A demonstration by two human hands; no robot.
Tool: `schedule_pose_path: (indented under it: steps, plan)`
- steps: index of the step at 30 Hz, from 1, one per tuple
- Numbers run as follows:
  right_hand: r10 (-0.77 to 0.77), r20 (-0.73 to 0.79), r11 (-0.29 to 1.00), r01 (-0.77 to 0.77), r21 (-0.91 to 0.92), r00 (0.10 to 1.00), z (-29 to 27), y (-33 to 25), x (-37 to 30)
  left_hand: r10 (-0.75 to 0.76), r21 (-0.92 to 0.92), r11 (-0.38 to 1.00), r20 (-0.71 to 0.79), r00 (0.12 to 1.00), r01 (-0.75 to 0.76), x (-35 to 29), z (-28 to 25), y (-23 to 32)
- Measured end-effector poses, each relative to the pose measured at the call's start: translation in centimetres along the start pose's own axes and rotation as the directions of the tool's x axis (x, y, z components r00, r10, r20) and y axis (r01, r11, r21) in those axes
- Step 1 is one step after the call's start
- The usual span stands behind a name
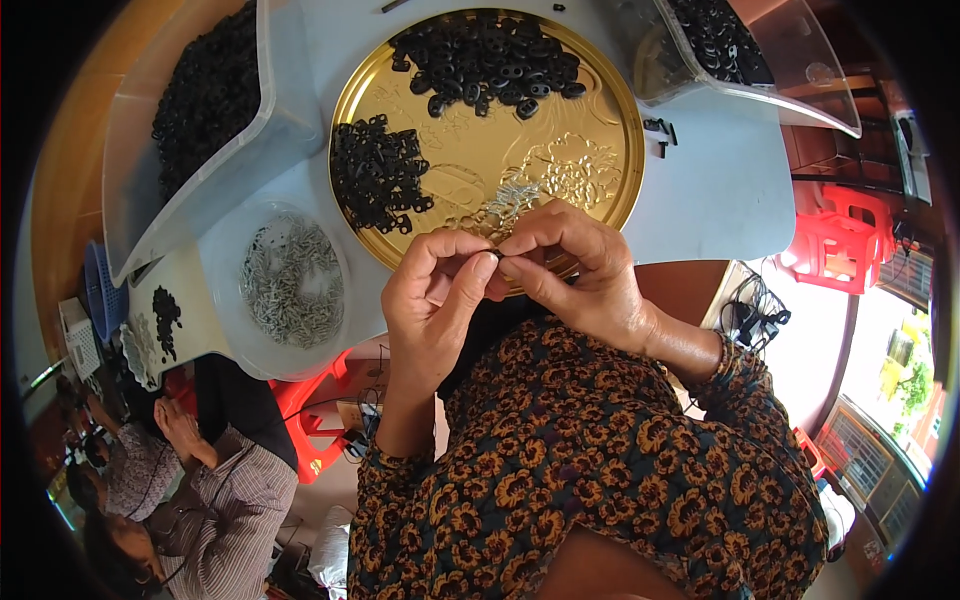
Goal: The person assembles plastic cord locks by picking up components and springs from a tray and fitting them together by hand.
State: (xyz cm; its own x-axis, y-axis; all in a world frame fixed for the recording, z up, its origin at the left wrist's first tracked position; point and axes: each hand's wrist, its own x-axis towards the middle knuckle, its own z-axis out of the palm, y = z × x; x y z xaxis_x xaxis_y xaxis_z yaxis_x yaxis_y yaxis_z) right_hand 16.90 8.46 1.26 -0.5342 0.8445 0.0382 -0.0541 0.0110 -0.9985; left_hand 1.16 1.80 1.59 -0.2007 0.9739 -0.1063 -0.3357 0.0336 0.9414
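My left hand point(430, 315) and my right hand point(595, 275) meet in front of me, over the near edge of a round golden tray point(455, 170). Both are closed, with thumbs and fingertips pinching one small black part point(495, 253). Fingers cover most of that part, so its exact shape cannot be made out. At the far side of the tray lies a heap of black oval pieces with two holes point(490, 62). Smaller black pieces point(378, 175) are piled at its left. Just beyond my fingers is a scatter of small silvery screws point(512, 198).
A transparent bin point(262, 70) of black parts stands on the left, another bin point(790, 97) at the far right. A shallow plastic bowl point(240, 345) holds many silvery screws. Red stools point(840, 240) stand on the right. Other people point(235, 500) sit at the lower left.
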Motion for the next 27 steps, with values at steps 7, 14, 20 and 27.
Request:
schedule_pose_path:
  steps: [7, 14, 20, 27]
  plan:
    - [-0.073, 0.037, 0.987, 0.077, -0.142, 0.997, -0.6, -0.1, -0.7, -0.04, -0.021, 0.999, 0.025, 0.999, 0.04, -0.7, 0.0, -0.4]
    - [-0.156, 0.126, 0.952, 0.184, -0.245, 0.98, -0.3, -0.9, 0.0, 0.004, -0.088, 0.996, -0.016, 1.0, -0.006, -0.7, -0.8, -0.6]
    - [-0.214, 0.145, 0.765, 0.258, -0.591, 0.966, -4.2, -0.9, 4.0, 0.011, -0.015, 1.0, -0.103, 0.995, -0.013, -0.5, -0.2, -0.3]
    - [-0.197, 0.337, 0.461, 0.39, -0.797, 0.921, -5.8, -0.2, 7.1, -0.007, 0.128, 0.991, -0.154, 0.988, 0.027, -0.4, -0.8, -0.2]
